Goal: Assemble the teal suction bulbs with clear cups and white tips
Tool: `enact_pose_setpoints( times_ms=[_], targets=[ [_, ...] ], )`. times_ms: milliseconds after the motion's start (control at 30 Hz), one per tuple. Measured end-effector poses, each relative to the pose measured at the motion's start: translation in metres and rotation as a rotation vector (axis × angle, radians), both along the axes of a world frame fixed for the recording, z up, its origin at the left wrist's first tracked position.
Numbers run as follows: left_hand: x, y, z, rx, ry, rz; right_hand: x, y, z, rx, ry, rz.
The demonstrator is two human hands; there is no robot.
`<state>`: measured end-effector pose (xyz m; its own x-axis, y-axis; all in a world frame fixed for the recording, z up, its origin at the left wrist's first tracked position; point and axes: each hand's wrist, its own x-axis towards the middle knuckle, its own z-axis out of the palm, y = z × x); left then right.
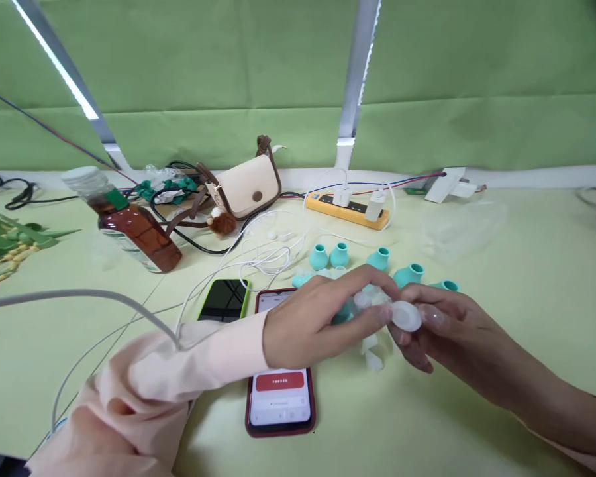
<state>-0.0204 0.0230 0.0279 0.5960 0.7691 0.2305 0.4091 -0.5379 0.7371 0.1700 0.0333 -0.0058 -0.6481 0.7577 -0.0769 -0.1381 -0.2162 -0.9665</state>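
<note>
Assembly looks part-way through, by my reading: five loose teal nozzles (379,258) sit in a ragged row on the table (526,278) just beyond the hands, none visibly capped, and a couple of small clear bits (372,356) lie directly below the fingers, so most pieces seem left to handle. The right hand (447,326) pinches a clear round cap (406,316) between thumb and fingertips, closed snugly on its rim. The left hand (314,321) is curled nearly shut around a teal piece (345,311), mostly hidden by its fingers. Cap and teal piece meet in the narrow gap between the two hands, the cap touching the left fingertips; whether it is seated I cannot tell. A red phone (281,397) lies under the left wrist, a black phone (224,299) just beside it, and white cables (258,255) trail back toward a yellow power strip (347,211), with a brown bottle (134,228) and a cream bag (246,187) further off
</note>
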Motion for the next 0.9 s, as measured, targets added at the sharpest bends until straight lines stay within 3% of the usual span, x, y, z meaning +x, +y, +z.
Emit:
enact_pose_setpoints(
  times_ms=[200,333,433,600,900],
  targets=[
    [-0.004,-0.008,0.011,0.022,-0.024,-0.043,0.007,-0.005,0.001,-0.083,0.159,0.139],
    [-0.002,-0.010,0.007,0.278,0.029,-0.124,0.009,-0.009,0.003,-0.081,0.167,0.149],
    [0.001,-0.011,0.006,0.410,0.026,-0.099,0.009,-0.010,0.004,-0.092,0.150,0.140],
    [0.000,-0.008,0.005,0.394,0.026,-0.141,0.009,-0.011,0.007,-0.132,0.150,0.137],
    [-0.002,-0.009,0.001,0.527,0.018,-0.104,0.005,-0.011,0.004,-0.134,0.208,0.086]
  ],
)
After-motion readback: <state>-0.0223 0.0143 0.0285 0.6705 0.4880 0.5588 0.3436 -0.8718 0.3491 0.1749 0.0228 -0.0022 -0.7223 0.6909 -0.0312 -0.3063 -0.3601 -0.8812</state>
